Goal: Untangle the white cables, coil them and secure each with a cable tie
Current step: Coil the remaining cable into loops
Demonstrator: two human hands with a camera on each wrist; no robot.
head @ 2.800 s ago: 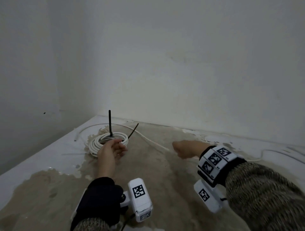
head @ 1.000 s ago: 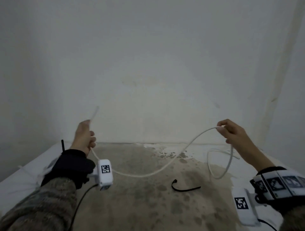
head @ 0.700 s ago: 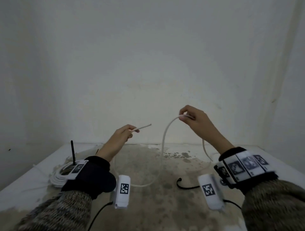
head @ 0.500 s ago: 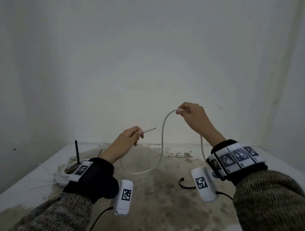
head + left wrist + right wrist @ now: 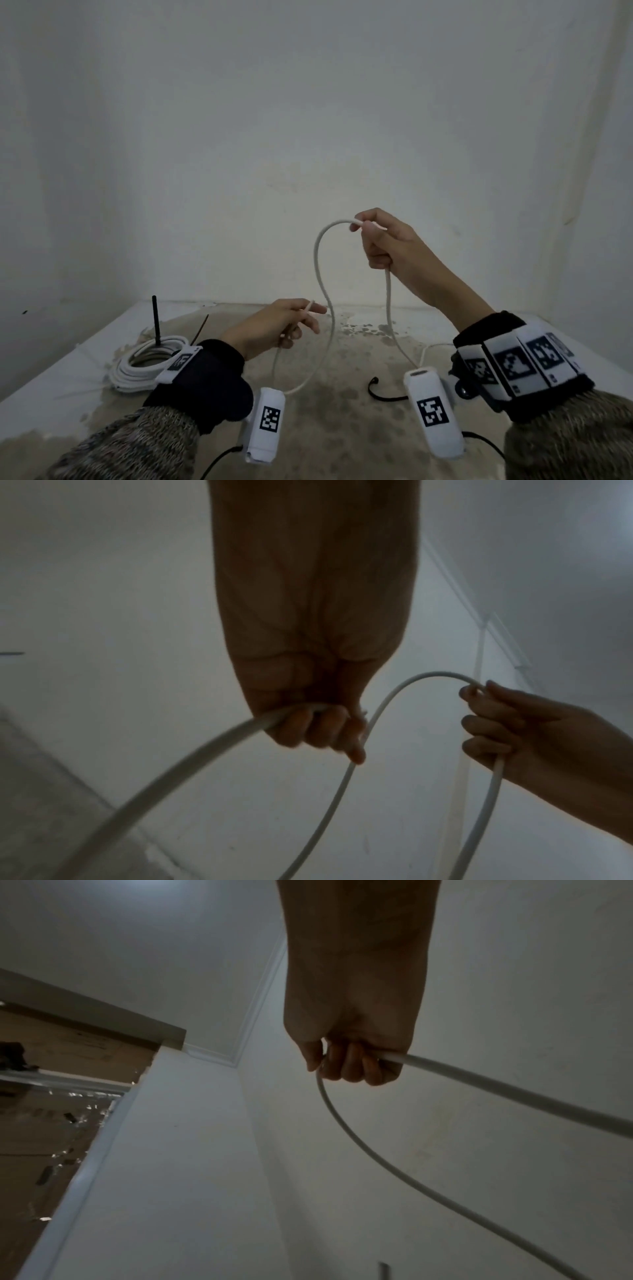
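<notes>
A loose white cable (image 5: 321, 274) arcs between both hands above the stained table (image 5: 342, 411). My left hand (image 5: 287, 325) grips it near its free end, which pokes out past the thumb; the same hand (image 5: 318, 731) shows curled round the cable (image 5: 171, 777) in the left wrist view. My right hand (image 5: 380, 240) is raised higher and grips the cable at the top of a loop, with another strand hanging from the fist; the right wrist view shows its fingers (image 5: 349, 1064) closed on the cable (image 5: 496, 1093). A coiled white cable (image 5: 144, 363) with a black cable tie (image 5: 157, 318) upright lies at the left.
A loose black cable tie (image 5: 380, 394) lies on the table between my wrists. White walls close in behind and on both sides of the table. The table's left edge (image 5: 51, 383) runs near the coil.
My hands have come together from far apart, forming a loop in the cable. The right hand rose to hold the loop's top; the left hand dropped lower with the cable's end.
</notes>
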